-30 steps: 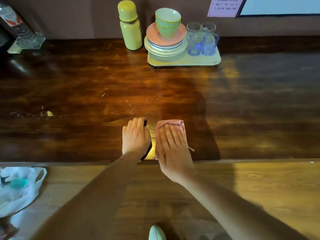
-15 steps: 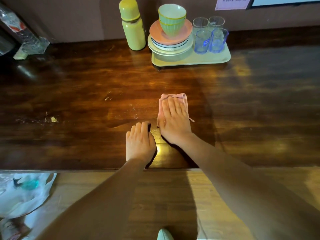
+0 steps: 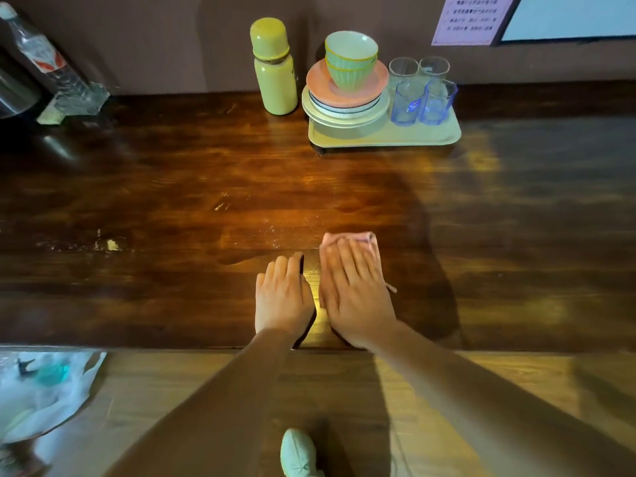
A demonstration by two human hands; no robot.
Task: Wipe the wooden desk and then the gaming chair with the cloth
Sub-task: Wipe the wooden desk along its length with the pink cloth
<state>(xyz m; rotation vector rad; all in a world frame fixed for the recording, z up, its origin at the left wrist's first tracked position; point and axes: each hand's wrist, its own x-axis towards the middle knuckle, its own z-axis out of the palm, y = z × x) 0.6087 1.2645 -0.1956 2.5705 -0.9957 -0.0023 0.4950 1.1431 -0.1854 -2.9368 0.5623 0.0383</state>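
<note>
Soft pink cloth (image 3: 364, 237) on dark wooden worktop (image 3: 172, 201), near its front edge.
Grip apart: right hand (image 3: 358, 294) presses it with straight fingers, left hand (image 3: 282, 297) flat beside. Limp, light; broad palm pressure likely holds it best.

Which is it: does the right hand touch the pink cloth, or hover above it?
Touching. The head view shows the right hand pressed flat on the pink cloth, with cloth edges peeking out past the fingertips.
</note>
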